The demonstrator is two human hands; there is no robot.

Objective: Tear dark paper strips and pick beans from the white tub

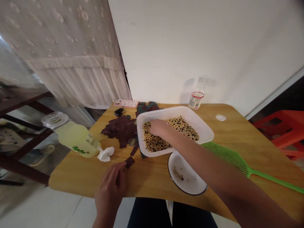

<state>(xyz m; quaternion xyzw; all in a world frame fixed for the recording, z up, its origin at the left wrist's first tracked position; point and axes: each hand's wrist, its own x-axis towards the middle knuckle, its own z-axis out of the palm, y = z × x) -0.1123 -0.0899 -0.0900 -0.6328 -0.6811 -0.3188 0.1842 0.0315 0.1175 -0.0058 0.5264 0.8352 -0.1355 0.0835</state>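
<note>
The left hand (112, 180) has its thumb and fingertips pinched together on the edge of a small dark-brown rectangular flat piece (129, 162), which looks matte and plain; whether it touches the tabletop I cannot tell. The right hand (158, 127) reaches into a white rectangular plastic tub (205, 132), its fingertips down among small round cream and black beads (181, 126); how far they are open, or whether they grip any, I cannot tell. The beads cover the tub's floor.

Just in front of the tub, partly under the right forearm, a white round bowl with a dark rim (190, 187) holds a few beads. Left of the tub lies a heap of dark-brown flat strips (122, 128), with dark-green flat pieces (144, 107) behind. A crumpled white tissue (106, 154) sits beside a large clear jar of pale-yellow liquid (78, 139).

Farther out on the wooden table (147, 177) are a pink-cased phone (125, 103), a clear bottle with a red-and-white label (196, 98), a round white lid (220, 117) and a green plastic mesh swatter (228, 158).
</note>
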